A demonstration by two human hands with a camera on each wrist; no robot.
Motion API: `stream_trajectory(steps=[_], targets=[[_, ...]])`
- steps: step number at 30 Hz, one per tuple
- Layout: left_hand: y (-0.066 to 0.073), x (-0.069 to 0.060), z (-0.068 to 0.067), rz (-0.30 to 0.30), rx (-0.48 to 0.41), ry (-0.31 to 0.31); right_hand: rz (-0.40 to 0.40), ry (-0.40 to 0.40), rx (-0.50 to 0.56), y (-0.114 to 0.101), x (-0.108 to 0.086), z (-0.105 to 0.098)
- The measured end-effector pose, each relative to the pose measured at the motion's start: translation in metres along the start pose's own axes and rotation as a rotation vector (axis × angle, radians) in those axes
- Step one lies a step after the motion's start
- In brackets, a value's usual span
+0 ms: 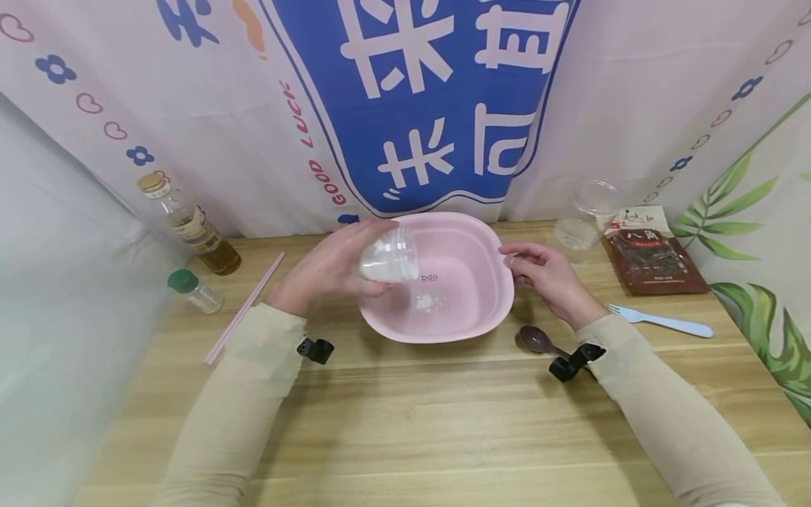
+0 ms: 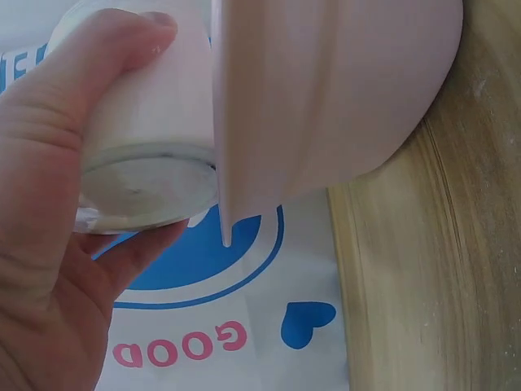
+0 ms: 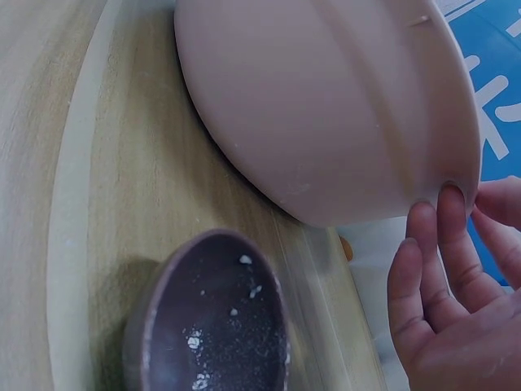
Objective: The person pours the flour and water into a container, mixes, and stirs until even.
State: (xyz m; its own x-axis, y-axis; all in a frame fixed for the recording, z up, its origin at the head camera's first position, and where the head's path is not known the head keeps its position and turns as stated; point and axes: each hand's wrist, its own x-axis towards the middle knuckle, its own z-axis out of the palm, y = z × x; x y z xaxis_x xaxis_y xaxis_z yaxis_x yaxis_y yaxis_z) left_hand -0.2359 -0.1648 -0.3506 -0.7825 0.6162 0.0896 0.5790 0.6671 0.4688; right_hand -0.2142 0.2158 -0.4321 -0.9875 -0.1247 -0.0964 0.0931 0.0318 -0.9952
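Note:
My left hand (image 1: 336,266) grips a clear jar of white powder (image 1: 388,259), tipped with its mouth toward the inside of a pink basin (image 1: 472,243). In the left wrist view the thumb and fingers wrap round the jar (image 2: 151,106), close beside the basin's rim. A small patch of white powder (image 1: 426,301) lies on the basin's floor. At the basin's right side, my right hand (image 1: 548,278) pinches the rim between thumb and fingers; the right wrist view shows fingertips (image 3: 450,199) under the rim. A dark brown spoon (image 3: 220,326) with white grains lies below this hand.
On the left stand an oil bottle (image 1: 203,236) and a green-capped shaker (image 1: 196,292), with pink chopsticks (image 1: 246,308) beside them. A clear plastic cup (image 1: 576,229), a brown spice packet (image 1: 652,257) and a light blue fork (image 1: 665,322) are at the right. A printed cloth (image 1: 253,141) hangs behind.

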Motion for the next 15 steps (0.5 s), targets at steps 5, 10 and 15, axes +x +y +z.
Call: stream_trajectory(steps=[5, 10, 15], targets=[[0.001, 0.001, 0.000, 0.011, 0.024, -0.013, 0.004, 0.004, 0.001, 0.000, 0.000, -0.001], [0.007, 0.002, -0.001, 0.046, 0.161, -0.024, 0.009, 0.008, -0.012, 0.000, 0.000, -0.002], [0.014, 0.002, -0.001, 0.081, 0.282, -0.033, 0.012, 0.009, -0.025, 0.000, 0.001, -0.001]])
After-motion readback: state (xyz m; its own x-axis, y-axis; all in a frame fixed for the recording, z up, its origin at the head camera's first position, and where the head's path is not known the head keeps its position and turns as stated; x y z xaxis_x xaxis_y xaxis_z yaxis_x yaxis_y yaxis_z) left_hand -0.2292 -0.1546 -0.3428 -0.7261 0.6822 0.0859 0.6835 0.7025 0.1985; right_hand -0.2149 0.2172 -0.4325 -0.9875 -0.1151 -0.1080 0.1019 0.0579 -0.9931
